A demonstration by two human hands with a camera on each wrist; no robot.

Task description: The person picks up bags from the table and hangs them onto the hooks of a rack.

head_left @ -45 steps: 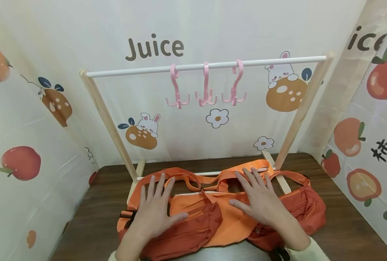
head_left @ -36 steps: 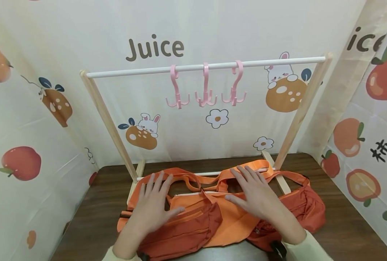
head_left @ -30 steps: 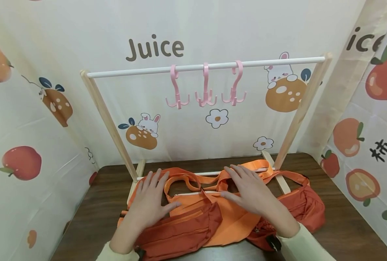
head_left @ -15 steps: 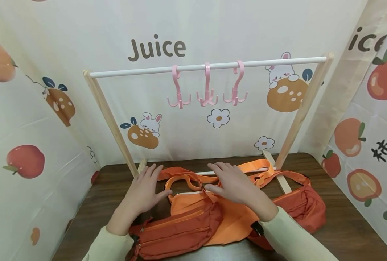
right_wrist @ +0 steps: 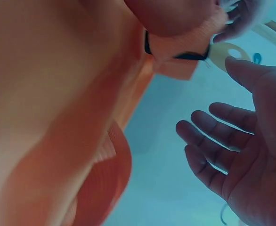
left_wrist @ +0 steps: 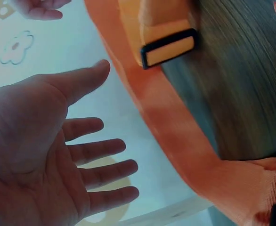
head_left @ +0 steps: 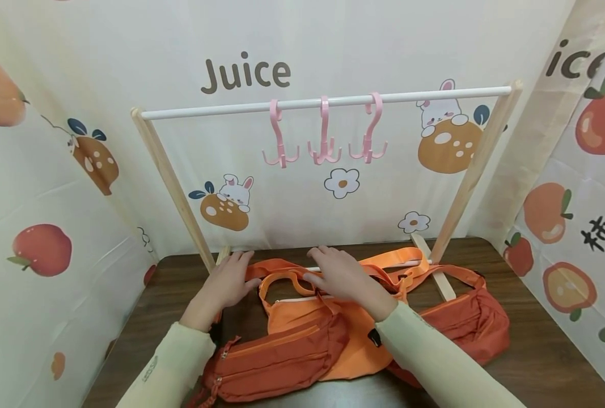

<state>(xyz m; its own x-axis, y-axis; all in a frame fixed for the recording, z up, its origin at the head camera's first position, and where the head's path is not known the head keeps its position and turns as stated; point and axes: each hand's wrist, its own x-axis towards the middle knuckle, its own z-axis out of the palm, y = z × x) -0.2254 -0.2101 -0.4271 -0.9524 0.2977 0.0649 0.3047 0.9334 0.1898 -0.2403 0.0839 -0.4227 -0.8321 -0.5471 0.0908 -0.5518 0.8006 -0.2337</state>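
My left hand (head_left: 229,280) hovers over the far left strap of the bags; in the left wrist view its fingers are spread and hold nothing, beside a rust-orange strap (left_wrist: 157,108) with a black buckle (left_wrist: 168,47). Over the straps at the middle is my right hand (head_left: 340,277), its relaxed fingers holding nothing in the right wrist view. Under my arms lie a rust-red waist bag (head_left: 282,362) at the left, a light orange bag (head_left: 353,354) partly beneath it, and another rust-red waist bag (head_left: 478,320) at the right. Loose straps (head_left: 389,259) tangle behind them.
A wooden rack stands behind, its white top rail (head_left: 205,110) carrying three pink hooks (head_left: 325,136). Its right foot (head_left: 442,283) and lower rail (head_left: 312,269) sit among the straps on the dark wood table (head_left: 139,351). Printed curtains (head_left: 292,221) enclose the back and sides.
Both hands have slid left and farther from me, the right one more, from over the bags toward the straps at the back. The bags lie almost where they were.
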